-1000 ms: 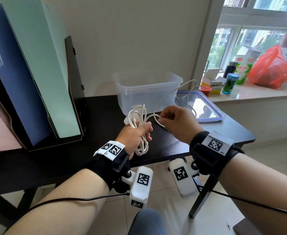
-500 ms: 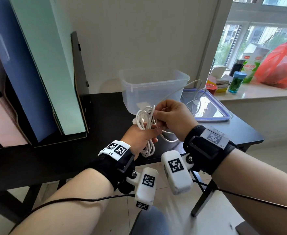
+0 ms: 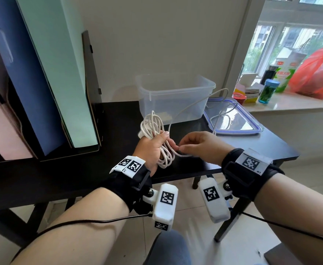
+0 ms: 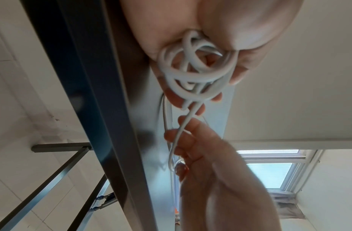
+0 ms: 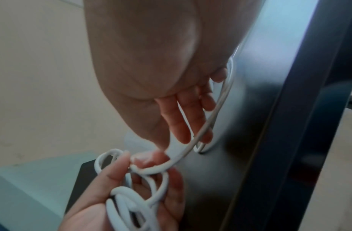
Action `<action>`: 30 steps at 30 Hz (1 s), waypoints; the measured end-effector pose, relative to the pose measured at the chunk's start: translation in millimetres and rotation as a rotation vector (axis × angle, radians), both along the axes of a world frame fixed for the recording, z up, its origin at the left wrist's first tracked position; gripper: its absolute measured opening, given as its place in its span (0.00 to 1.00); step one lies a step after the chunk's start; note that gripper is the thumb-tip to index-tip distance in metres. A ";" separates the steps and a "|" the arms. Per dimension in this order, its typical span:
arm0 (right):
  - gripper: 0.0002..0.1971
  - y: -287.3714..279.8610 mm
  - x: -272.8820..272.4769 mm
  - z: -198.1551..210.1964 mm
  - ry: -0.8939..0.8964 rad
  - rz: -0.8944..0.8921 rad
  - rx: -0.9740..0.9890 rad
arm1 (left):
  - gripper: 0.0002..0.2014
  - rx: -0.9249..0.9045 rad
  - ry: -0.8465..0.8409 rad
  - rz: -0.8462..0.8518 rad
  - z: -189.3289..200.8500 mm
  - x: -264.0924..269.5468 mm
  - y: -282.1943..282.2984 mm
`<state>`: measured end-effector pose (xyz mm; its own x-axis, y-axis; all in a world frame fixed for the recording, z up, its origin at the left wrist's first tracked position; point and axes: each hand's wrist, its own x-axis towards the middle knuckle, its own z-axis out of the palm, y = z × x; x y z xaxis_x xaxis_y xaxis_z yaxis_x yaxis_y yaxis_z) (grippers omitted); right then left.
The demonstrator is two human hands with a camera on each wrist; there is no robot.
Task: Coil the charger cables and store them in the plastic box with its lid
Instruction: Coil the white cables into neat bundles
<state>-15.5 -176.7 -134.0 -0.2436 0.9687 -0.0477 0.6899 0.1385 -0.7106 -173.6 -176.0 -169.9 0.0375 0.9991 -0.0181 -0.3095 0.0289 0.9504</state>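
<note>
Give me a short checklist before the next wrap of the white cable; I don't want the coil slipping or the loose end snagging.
1. Coil held firmly: ok. The left hand grips the coil with fingers curled round the loops.
2. Free strand under control: ok. The right hand pinches the free strand beside the coil.
3. Loose end clear: not ok. The strand trails back over the lid.
4. Plastic box ready: ok. It stands open on the table.
5. Box empty: cannot tell; something pale shows through its wall.
6. Loops tidy: not ok. The left wrist view shows them crossing.
</note>
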 end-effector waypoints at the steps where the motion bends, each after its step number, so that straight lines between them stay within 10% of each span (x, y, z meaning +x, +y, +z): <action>1: 0.07 -1.0 2.5 0.3 -0.072 0.029 -0.007 | 0.14 -0.011 -0.044 0.012 0.8 0.2 0.2; 8: 0.10 -5.0 18.0 -9.6 -0.496 -0.001 0.215 | 0.16 0.007 -0.170 0.011 5.1 -0.2 -2.4; 30: 0.13 4.1 14.5 18.5 -0.045 -0.213 0.443 | 0.20 -0.025 -0.083 -0.025 3.2 -6.7 -1.6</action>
<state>-1.1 -172.6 -115.5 -0.0451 0.9264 0.3739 0.7643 0.2731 -0.5842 -180.3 -177.5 -166.7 0.0653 0.9971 -0.0384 -0.3864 0.0607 0.9203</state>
